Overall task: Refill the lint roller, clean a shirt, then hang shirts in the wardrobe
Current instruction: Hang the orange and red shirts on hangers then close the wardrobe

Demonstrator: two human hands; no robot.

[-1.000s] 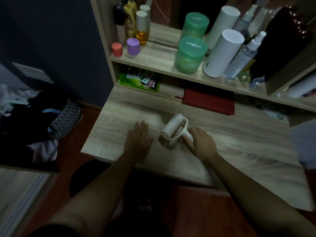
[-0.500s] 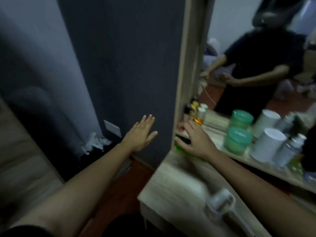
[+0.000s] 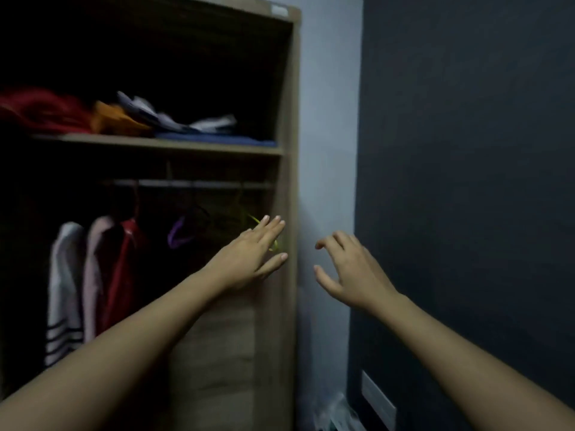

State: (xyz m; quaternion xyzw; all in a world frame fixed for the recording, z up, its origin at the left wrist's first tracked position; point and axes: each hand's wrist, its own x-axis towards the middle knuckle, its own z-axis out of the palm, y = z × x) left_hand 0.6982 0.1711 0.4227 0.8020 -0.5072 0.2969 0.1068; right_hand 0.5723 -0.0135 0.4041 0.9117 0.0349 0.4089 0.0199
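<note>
Left hand (image 3: 249,256): fingers extended, nothing held, raised before the open wardrobe (image 3: 287,169). Right hand (image 3: 351,272): fingers spread and slightly curled, nothing held, before the pale wall. Shirts (image 3: 93,275) are hung on the rail (image 3: 193,183); folded clothes (image 3: 130,119) are laid on the shelf above.

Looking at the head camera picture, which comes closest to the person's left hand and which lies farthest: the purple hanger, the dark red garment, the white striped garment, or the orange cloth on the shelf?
Measured across the picture from the left hand:
1. Purple hanger, just to its left on the rail.
2. Dark red garment, hanging further left.
3. Orange cloth on the upper shelf and white striped garment at far left: too close to call.
</note>
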